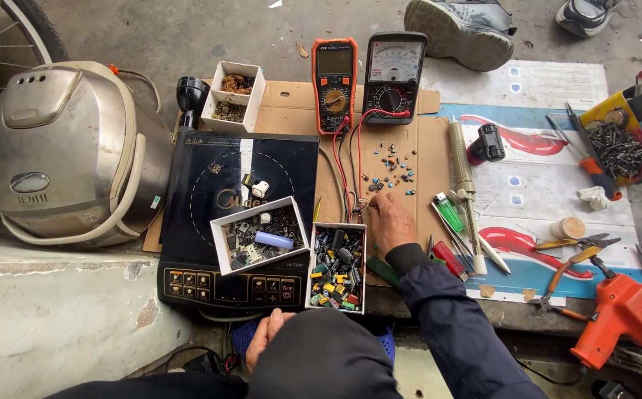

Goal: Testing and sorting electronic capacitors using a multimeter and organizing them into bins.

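My right hand [391, 222] rests palm down on the brown cardboard [417, 159], its fingertips near a scatter of small electronic parts [393, 170] and the red and black probe leads [350, 166]. Nothing is visibly held in it. My left hand [265, 336] lies on my knee at the bottom of the view, fingers loosely curled and empty. Right beside my right hand stands a white box of mixed capacitors [337, 267]. Another white box of parts [258, 235] sits tilted on the black induction cooker [236, 222].
An orange digital multimeter [334, 83] and a black analog meter [393, 74] lie at the back. Left is a silver rice cooker [62, 151]. Right are a green lighter [451, 213], pliers [576, 255], an orange solder gun [620, 314] and a screw tray [620, 148]. Another person's shoes [460, 29] are behind.
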